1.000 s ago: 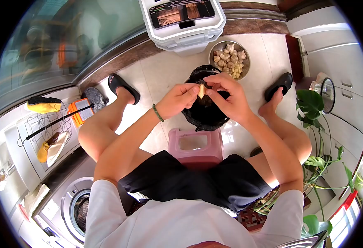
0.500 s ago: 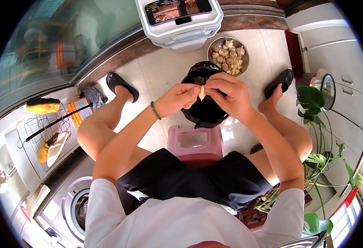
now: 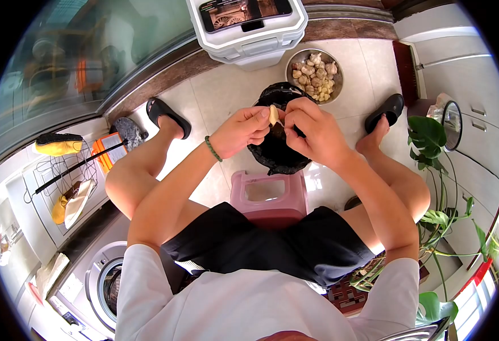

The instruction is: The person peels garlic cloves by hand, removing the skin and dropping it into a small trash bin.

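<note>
A pale garlic clove (image 3: pixel 274 115) is pinched between the thumb and fingers of my left hand (image 3: pixel 241 132), which wears a green beaded bracelet at the wrist. Close on its right, my right hand (image 3: pixel 316 129) has its fingers pressed together on a thin bit of peel (image 3: pixel 282 118). Both hands are above a bin lined with a black bag (image 3: pixel 283 162). Beyond the bin, a metal bowl (image 3: pixel 338 91) holds several garlic bulbs (image 3: pixel 316 71) and loose cloves.
A pink stool (image 3: pixel 269 209) stands between my legs. Behind the bin is a grey box (image 3: pixel 249 50) with a phone (image 3: pixel 243 12) on top. Plants (image 3: pixel 428 136) and white cabinets line the right side; a washing machine (image 3: pixel 98 278) is at the lower left.
The clove has tilted, its top now leaning away from me. My right hand's fingers have curled in and drawn slightly away from it, with peel between them.
</note>
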Tool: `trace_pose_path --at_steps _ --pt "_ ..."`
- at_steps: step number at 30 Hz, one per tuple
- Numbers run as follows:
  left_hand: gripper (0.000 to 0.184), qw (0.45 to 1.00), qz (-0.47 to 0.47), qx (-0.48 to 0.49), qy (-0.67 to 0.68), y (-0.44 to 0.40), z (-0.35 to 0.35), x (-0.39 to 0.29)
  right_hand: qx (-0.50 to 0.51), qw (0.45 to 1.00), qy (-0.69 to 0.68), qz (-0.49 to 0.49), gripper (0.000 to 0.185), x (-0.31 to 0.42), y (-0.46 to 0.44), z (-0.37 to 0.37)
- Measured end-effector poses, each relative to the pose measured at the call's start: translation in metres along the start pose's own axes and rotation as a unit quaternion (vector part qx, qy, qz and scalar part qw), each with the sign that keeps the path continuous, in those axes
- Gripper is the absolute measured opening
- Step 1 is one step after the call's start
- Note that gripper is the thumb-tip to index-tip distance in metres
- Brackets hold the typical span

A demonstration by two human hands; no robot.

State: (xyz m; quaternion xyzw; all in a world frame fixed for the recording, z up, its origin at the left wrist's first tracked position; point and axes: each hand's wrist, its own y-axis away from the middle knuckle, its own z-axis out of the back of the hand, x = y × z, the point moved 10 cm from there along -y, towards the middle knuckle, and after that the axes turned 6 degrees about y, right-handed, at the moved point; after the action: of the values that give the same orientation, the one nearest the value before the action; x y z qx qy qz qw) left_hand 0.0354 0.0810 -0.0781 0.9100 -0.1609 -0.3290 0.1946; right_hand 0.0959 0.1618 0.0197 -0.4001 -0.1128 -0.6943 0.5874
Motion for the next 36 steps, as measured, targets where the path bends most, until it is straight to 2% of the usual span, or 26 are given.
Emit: trace_pose_path --at_steps 3,6,10,13,21,23,25,26,28,31,36 --pt "0.043 1.000 -0.006 -0.001 -0.022 -0.001 0.006 0.003 -0.005 1.000 -0.002 0.008 0.016 0.006 -0.002 0.002" --pt "0.046 0.998 -0.028 -0.021 -0.059 -0.001 0.009 -0.002 0.011 1.000 -0.022 -0.010 0.015 0.006 0.000 -0.001" --pt "0.045 0.997 -0.048 -0.056 -0.025 -0.002 0.018 -0.007 0.034 0.998 -0.052 -0.027 0.015 0.006 0.002 -0.006" --pt "0.042 0.998 -0.045 -0.037 -0.004 -0.001 0.015 -0.008 0.048 0.995 -0.069 -0.047 0.014 -0.002 0.006 -0.011" --pt "0.035 0.990 0.025 0.104 0.090 0.005 -0.009 0.003 0.060 0.997 -0.040 -0.034 0.011 -0.008 0.010 -0.011" --pt "0.035 0.989 0.033 0.121 0.078 0.006 -0.010 0.004 0.060 0.997 -0.036 -0.034 0.011 -0.009 0.011 -0.012" --pt "0.036 0.987 0.040 0.138 0.067 0.007 -0.014 0.006 0.063 0.983 -0.125 -0.115 0.008 -0.023 0.013 -0.015" --pt "0.038 0.989 0.042 0.136 0.046 0.007 -0.014 0.006 0.063 0.983 -0.125 -0.116 0.008 -0.024 0.013 -0.018" --pt "0.041 0.990 0.044 0.134 0.024 0.006 -0.015 0.007 -0.031 0.951 -0.271 -0.144 0.010 -0.033 0.013 -0.012" --pt "0.044 0.991 0.054 0.124 -0.017 0.005 -0.014 0.012 0.002 0.935 -0.315 -0.160 0.014 -0.031 0.013 -0.018" --pt "0.043 0.991 0.069 0.095 -0.063 0.001 -0.005 0.021 0.017 0.938 -0.312 -0.148 0.013 -0.027 0.013 -0.020"
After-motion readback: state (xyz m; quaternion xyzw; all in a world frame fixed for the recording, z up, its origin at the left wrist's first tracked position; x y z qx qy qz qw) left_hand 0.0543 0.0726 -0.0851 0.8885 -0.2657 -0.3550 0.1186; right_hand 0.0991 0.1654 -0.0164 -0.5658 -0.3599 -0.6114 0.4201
